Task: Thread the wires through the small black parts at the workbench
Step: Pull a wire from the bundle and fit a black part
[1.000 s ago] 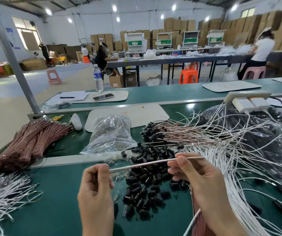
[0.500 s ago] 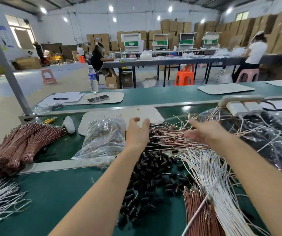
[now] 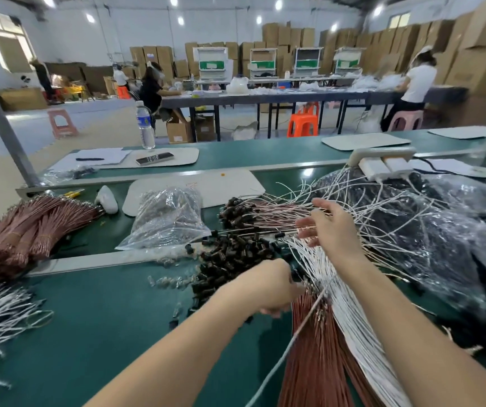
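White wires [image 3: 315, 259] are tangled under the spread right hand [image 3: 332, 227]. Left hand [image 3: 271, 286]: hold cannot be told. Extra strands may be dragged.

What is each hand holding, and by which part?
Right hand holds nothing, fingers spread over the pink wires. Left hand curls at the brown wires' tips; whether it grips one cannot be told.

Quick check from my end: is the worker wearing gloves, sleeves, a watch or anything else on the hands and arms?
No. The left hand and right hand are bare, without gloves. The left forearm and right forearm are uncovered to the frame edge, no sleeve showing. No watch, ring or wristband is visible.
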A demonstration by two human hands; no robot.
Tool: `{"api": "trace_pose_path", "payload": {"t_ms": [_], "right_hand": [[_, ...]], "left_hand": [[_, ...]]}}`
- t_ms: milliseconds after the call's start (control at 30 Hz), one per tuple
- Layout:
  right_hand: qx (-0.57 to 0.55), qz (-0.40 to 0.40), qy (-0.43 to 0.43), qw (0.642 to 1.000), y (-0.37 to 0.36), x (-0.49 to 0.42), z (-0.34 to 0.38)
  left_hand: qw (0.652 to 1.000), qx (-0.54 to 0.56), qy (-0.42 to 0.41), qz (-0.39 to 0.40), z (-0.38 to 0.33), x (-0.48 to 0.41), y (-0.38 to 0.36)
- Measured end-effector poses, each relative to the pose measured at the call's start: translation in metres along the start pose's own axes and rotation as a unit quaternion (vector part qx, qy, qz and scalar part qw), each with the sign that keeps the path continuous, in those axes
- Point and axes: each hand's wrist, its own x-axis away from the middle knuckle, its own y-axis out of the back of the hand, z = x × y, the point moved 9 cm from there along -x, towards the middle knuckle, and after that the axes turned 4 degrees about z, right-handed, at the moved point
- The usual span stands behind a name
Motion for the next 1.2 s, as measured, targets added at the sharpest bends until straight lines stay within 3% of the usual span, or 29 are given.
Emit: {"api": "trace_pose_path", "payload": {"t_ms": [233, 467, 633, 733, 900, 1000, 1133, 1200], "right_hand": [[0.015, 0.003, 0.008, 1.000, 0.015, 0.028, -0.004], [0.071, 0.000, -0.005, 0.997, 0.022, 0.045, -0.017], [0.118, -0.004, 0.000, 0.993, 0.020, 0.053, -0.022], [0.135, -0.007, 0.016, 0.991, 0.018, 0.055, -0.023], [0.226, 0.054, 0.030, 0.972, -0.002, 0.055, -0.032], [0.358, 0.107, 0.029, 0.927, -0.024, 0.059, -0.036], [0.530, 0.105, 0.034, 0.841, -0.040, 0.056, -0.040], [0.565, 0.111, 0.035, 0.817, -0.045, 0.055, -0.043]], "left_hand": [[0.995, 0.038, 0.086, 0.035, -0.011, 0.007, -0.026], [0.988, 0.140, 0.070, 0.007, 0.001, 0.005, -0.029], [0.990, 0.110, 0.015, -0.083, 0.004, 0.012, -0.012], [0.966, 0.190, -0.032, -0.170, 0.003, 0.022, 0.020], [0.851, 0.412, -0.079, -0.314, 0.032, 0.055, 0.082], [0.744, 0.550, -0.083, -0.369, 0.071, 0.073, 0.099], [0.573, 0.723, -0.082, -0.377, 0.129, 0.086, 0.087], [0.517, 0.766, -0.096, -0.370, 0.151, 0.088, 0.073]]}}
